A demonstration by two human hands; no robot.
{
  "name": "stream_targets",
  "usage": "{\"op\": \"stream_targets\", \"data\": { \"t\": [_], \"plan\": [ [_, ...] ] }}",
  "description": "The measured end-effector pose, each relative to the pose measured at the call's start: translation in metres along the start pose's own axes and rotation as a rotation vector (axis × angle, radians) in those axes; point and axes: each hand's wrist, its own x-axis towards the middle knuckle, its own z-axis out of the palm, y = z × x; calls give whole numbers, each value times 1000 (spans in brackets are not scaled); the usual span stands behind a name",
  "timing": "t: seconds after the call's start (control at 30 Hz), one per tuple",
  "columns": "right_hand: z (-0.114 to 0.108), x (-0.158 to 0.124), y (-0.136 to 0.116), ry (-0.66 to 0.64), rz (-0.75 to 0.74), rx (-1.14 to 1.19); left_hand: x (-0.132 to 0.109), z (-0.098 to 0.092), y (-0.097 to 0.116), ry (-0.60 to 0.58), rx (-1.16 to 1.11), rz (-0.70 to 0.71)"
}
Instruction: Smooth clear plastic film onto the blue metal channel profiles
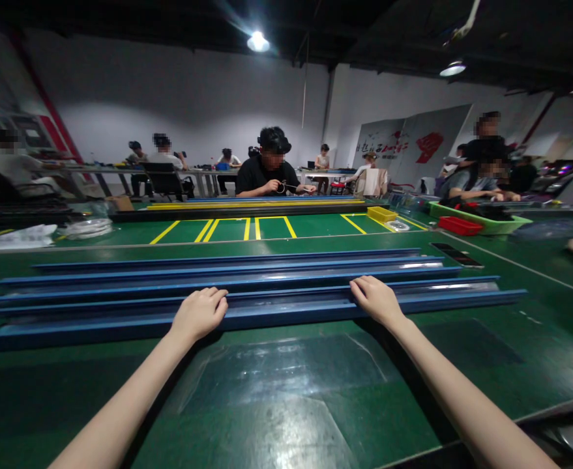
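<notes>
Several long blue rails (286, 286) lie side by side across the green table (286, 391), running left to right. My left hand (199, 312) rests on the nearest rail, fingers curled over its far edge. My right hand (377, 299) lies on the same rail further right, fingers bent over its top. Both forearms reach in from the bottom of the view. A clear plastic sheet (276, 378) lies flat on the table between my arms.
A person in black (266, 172) sits across the table, handling a cable. A yellow tray (382, 213), a red tray (459, 225) and a green bin (501, 225) stand at the back right. White bags (22, 238) lie at the left. Other people sit further off.
</notes>
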Motion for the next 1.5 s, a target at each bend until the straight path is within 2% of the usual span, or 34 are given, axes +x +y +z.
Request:
{"op": "stream_targets", "data": {
  "t": [0.1, 0.23, 0.57, 0.7, 0.8, 1.13, 1.5],
  "plan": [
    [5, -4, 9, 13, -20, -4, -5, 0, -4, 41, 2, 7],
    [9, -3, 4, 71, 39, -70, -10, -2, -2, 111, -24, -13],
    [11, 2, -20, 66, 88, -48, 2, -4, 30, 238, -24, 0],
    [9, 4, -24, 99, 48, -32, 4, -2, 26, 238, -24, -68],
    [10, 7, -21, 143, 18, -4, 5, 1, 22, 228, -44, -69],
    [24, 26, -14, 2, -52, -12, 19, 7, 18, 193, -17, -77],
    [32, 39, -15, 63, -16, -43, 28, 16, 13, 197, 38, -79]
  ]
}}
